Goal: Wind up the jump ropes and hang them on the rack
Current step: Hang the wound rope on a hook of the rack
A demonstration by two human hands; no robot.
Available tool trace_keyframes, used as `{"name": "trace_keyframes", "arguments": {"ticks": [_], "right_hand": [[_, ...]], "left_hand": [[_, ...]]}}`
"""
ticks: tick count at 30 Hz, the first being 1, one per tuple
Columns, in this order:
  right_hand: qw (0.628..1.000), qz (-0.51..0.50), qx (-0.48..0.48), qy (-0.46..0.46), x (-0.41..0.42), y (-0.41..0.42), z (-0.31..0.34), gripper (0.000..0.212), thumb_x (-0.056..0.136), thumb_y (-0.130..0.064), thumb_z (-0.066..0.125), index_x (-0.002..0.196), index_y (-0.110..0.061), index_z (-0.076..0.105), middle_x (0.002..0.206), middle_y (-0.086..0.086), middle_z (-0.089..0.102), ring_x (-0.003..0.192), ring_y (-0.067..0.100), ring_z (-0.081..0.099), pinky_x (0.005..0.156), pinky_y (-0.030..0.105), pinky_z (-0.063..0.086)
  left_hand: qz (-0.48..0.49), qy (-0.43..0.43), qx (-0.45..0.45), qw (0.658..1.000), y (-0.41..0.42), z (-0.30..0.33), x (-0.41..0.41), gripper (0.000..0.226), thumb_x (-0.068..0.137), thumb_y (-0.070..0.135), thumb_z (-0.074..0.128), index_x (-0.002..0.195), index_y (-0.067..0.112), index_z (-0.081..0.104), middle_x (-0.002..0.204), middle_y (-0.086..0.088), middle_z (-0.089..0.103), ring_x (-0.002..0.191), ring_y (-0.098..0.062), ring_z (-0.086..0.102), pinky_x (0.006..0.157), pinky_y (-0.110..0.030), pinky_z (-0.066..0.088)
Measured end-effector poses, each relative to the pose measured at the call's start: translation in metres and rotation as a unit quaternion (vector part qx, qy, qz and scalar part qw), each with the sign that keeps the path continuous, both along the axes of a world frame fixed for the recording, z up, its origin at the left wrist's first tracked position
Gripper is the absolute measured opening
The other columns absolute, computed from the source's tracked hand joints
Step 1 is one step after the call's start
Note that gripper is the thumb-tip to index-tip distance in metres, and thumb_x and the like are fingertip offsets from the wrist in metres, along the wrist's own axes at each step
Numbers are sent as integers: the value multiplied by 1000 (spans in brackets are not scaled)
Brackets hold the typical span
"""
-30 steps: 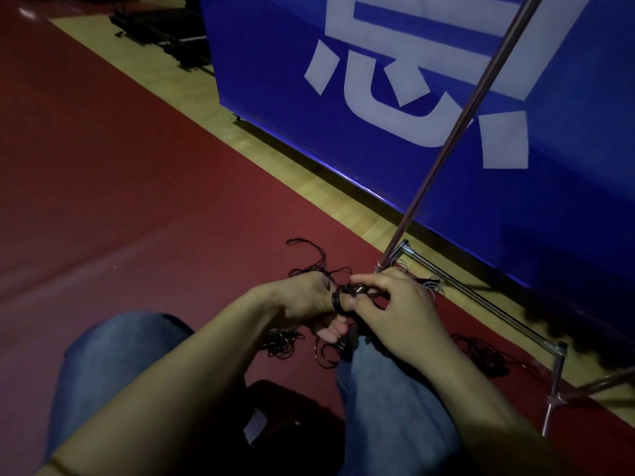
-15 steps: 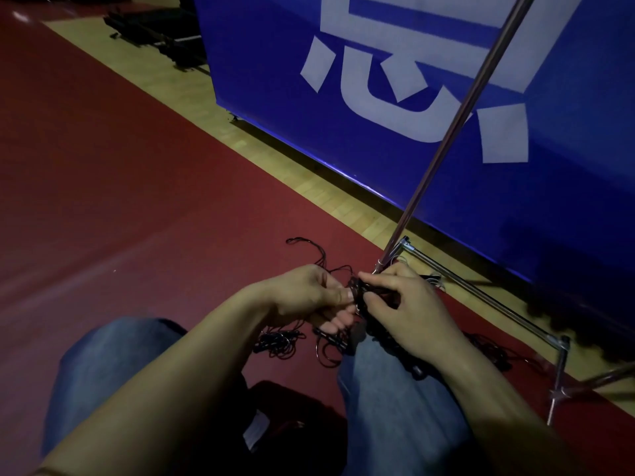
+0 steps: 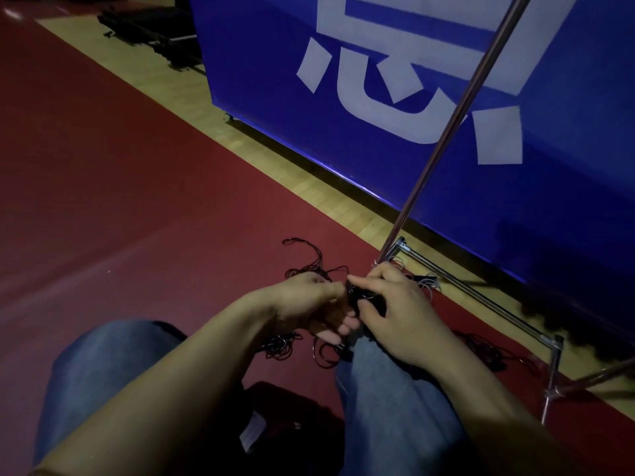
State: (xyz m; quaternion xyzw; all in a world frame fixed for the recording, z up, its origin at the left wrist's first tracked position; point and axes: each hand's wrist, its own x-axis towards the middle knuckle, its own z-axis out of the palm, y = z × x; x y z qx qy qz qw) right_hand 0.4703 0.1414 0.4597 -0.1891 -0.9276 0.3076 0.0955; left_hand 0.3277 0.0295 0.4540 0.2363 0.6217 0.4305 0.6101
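A black jump rope (image 3: 365,299) is bunched into a small bundle between both hands, just above my right knee. My right hand (image 3: 398,314) grips the bundle with curled fingers. My left hand (image 3: 311,304) pinches the rope's near end against it; the exact finger hold is hidden. More black rope (image 3: 309,266) lies loose on the red floor beyond the hands, and another tangle (image 3: 281,345) sits below my left hand. The metal rack (image 3: 446,132) rises as a slanted pole from a base bar (image 3: 481,300) at the right.
A blue padded barrier (image 3: 378,166) with white lettering stands behind the rack. A wooden floor strip (image 3: 240,139) runs along it. Another dark rope pile (image 3: 488,352) lies by the rack's base. Dark equipment (image 3: 151,32) sits far back. My jeans-covered knees fill the foreground.
My hands stayed over the right knee. The rope bundle has moved deeper into my right hand's grip, and my left hand has closed in against it.
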Motion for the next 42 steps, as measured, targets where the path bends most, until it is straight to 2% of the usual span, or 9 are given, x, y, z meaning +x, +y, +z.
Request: {"name": "trace_keyframes", "arguments": {"ticks": [7, 11, 16, 19, 24, 28, 31, 38, 42], "right_hand": [[998, 26, 39, -39, -1, -2, 0, 60, 94, -33, 58, 149, -34, 34, 101, -17, 36, 102, 2, 37, 90, 16, 29], [998, 13, 55, -37, -4, 0, 0, 49, 92, -34, 61, 139, -40, 48, 98, -18, 35, 103, 5, 38, 93, 20, 34], [996, -34, 78, -33, -8, -5, -4, 33, 90, -35, 62, 122, -36, 52, 139, -12, 31, 131, 13, 28, 107, 32, 33], [996, -55, 58, -27, -10, -5, -2, 19, 96, -34, 52, 114, -33, 46, 117, -11, 52, 99, 7, 55, 83, 30, 45], [997, -72, 13, -29, -12, 2, -3, 40, 99, -29, 47, 137, -41, 42, 121, -12, 49, 102, 9, 54, 88, 30, 48], [991, -54, 80, -91, -14, 0, -4, 33, 99, -34, 44, 132, -31, 49, 128, -11, 45, 104, 13, 55, 88, 29, 47], [983, -71, 108, -131, -19, 0, -4, 27, 98, -43, 39, 123, -34, 45, 121, -10, 44, 91, 17, 59, 77, 41, 53], [977, -69, 142, -142, -27, -1, -1, 22, 98, -43, 33, 117, -36, 42, 100, -9, 53, 84, 20, 58, 73, 40, 51], [988, -94, 62, -102, -36, 9, 3, 22, 95, -47, 42, 114, -39, 52, 106, -9, 48, 88, 14, 57, 78, 41, 53]], "left_hand": [[56, 35, 18, 998, 5, -4, 9, 32, 99, 13, 40, 77, 3, 61, 79, -18, 65, 76, -30, 65, 70, -38, 61], [113, 32, 28, 993, 7, -7, 18, 33, 100, 11, 42, 77, 0, 64, 71, -19, 65, 66, -28, 64, 67, -36, 58], [306, -42, 19, 951, 18, -14, 36, 24, 95, 11, 53, 74, 4, 63, 58, -11, 61, 49, -21, 58, 56, -32, 54], [378, -100, 32, 920, 24, -9, 41, 24, 98, 10, 48, 79, 4, 62, 54, -6, 63, 45, -15, 59, 53, -27, 55], [234, -29, 12, 972, 11, 10, 19, 27, 92, 28, 41, 72, 16, 54, 70, -3, 61, 63, -20, 54, 54, -28, 46], [154, 63, -8, 986, 2, 26, 2, 44, 92, 53, 39, 59, 24, 46, 59, 6, 41, 53, -13, 33, 51, -26, 27], [203, 137, 24, 969, -2, 36, 2, 41, 93, 53, 48, 65, 23, 54, 58, 8, 37, 50, -11, 28, 53, -29, 23], [292, 157, 81, 940, -7, 35, 2, 22, 89, 42, 53, 86, 19, 54, 66, 2, 30, 56, -15, 21, 54, -32, 17], [275, 126, 99, 948, -4, 32, 2, 34, 96, 45, 51, 74, 23, 66, 79, 5, 55, 68, -13, 41, 64, -33, 33]]}}
